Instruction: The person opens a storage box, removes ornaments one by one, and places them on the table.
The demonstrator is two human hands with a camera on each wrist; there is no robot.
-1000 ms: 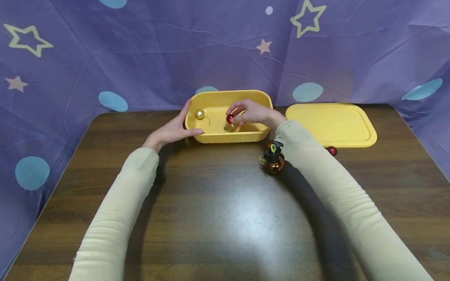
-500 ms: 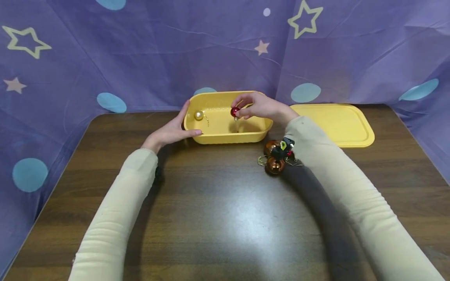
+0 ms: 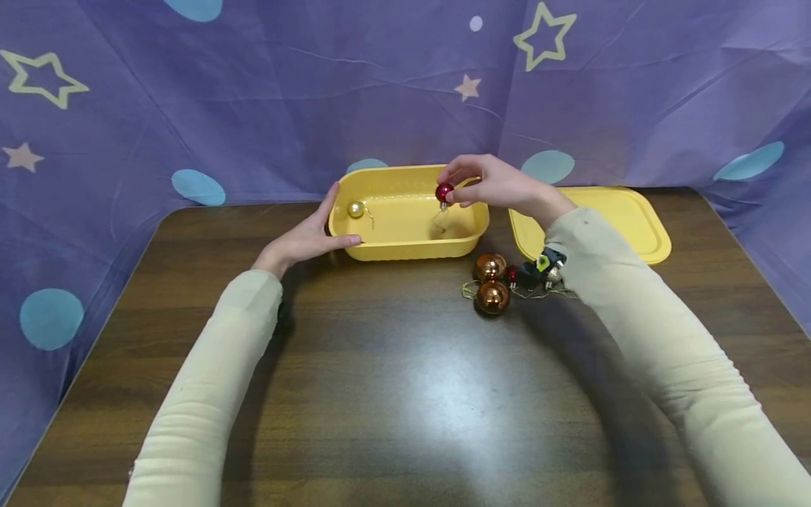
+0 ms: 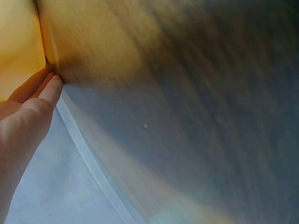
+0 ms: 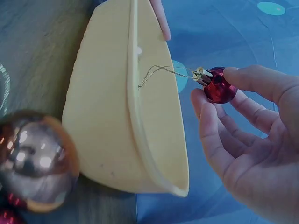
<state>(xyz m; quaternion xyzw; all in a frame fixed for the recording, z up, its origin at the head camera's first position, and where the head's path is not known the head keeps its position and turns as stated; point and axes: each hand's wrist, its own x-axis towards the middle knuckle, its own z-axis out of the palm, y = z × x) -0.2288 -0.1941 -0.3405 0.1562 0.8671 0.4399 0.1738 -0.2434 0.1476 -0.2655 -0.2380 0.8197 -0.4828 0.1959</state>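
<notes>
My right hand (image 3: 500,186) pinches a red Christmas bauble (image 3: 445,192) over the right end of a yellow plastic container (image 3: 405,251). In the right wrist view, thumb and fingertips hold the bauble (image 5: 219,86) by its ball, and its gold string (image 5: 161,68) trails toward the container's rim. At the container's left end, my left hand (image 3: 308,237) grips it, thumb over the front rim and fingers along the end wall. A gold bauble (image 3: 356,209) with its string lies inside on the left. In the left wrist view, the fingers (image 4: 49,91) lie against the yellow wall.
Two copper baubles (image 3: 492,298) rest on the wooden table (image 3: 380,394) in front of the container's right end. Beside them are a small red bauble (image 3: 512,273) and a silvery bauble (image 3: 555,274), partly behind the right wrist. A yellow lid (image 3: 624,222) lies at the back right.
My right hand has lifted the red bauble from low inside the container and carried it up and right. Its arm has shifted right, uncovering the copper baubles. The left hand stays on the container.
</notes>
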